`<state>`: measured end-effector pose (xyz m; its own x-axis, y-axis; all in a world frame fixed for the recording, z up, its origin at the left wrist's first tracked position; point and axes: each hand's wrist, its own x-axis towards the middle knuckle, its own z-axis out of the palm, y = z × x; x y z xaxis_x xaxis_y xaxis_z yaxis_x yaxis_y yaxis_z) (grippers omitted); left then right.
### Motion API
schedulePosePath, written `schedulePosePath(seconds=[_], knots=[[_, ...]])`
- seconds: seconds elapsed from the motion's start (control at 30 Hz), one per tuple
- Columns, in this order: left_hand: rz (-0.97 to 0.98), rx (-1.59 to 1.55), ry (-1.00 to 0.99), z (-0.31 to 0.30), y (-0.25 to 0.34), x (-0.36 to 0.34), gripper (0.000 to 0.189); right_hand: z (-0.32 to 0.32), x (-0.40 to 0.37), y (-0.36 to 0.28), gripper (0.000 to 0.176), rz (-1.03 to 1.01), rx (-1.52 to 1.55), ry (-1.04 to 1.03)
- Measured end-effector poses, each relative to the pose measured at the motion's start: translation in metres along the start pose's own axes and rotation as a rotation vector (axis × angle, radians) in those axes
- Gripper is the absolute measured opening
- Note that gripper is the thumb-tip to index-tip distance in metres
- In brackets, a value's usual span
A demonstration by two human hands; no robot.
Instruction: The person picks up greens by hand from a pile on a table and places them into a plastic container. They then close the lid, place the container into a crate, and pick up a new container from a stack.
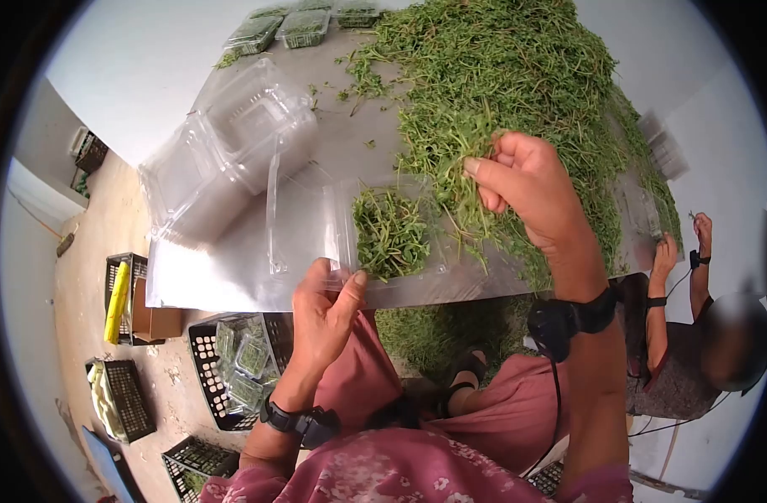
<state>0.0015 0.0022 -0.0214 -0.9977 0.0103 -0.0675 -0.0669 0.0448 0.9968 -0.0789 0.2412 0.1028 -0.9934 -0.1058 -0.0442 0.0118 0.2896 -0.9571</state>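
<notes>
My left hand pinches the near edge of an open clear plastic clamshell box that lies on the grey table. A small heap of green herbs fills part of the box's right half. My right hand is closed on a bunch of herb sprigs at the edge of the big pile of green herbs, just right of the box. Both wrists wear black bands.
A stack of empty clear clamshells lies left of the box. Filled clamshells stand at the far end. Black crates with packed boxes sit on the floor at left. Another person works at the table's right side.
</notes>
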Motion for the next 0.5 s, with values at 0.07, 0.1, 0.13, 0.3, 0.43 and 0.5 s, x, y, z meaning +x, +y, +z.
schedulePosePath(seconds=[0.07, 0.1, 0.13, 0.3, 0.43, 0.5], knots=[[0.045, 0.023, 0.022, 0.000, -0.006, 0.000, 0.025, 0.017, -0.003, 0.003, 0.015, 0.036, 0.013, -0.045], [0.066, 0.035, 0.033, 0.000, -0.009, 0.000, 0.025, 0.024, -0.003, 0.008, 0.016, 0.055, 0.019, -0.068], [0.078, 0.029, 0.044, 0.000, -0.010, -0.001, 0.026, 0.028, -0.002, 0.020, 0.018, 0.107, -0.014, -0.117], [0.103, 0.087, 0.058, 0.000, -0.016, -0.001, 0.033, 0.032, -0.002, 0.044, 0.024, 0.029, -0.244, -0.113], [0.089, 0.105, 0.041, 0.002, -0.011, -0.001, 0.031, 0.023, -0.005, 0.034, 0.024, -0.132, -0.375, -0.139], [0.062, 0.172, 0.000, -0.002, -0.011, -0.002, 0.022, 0.025, -0.008, 0.030, 0.026, -0.221, -0.485, -0.158]])
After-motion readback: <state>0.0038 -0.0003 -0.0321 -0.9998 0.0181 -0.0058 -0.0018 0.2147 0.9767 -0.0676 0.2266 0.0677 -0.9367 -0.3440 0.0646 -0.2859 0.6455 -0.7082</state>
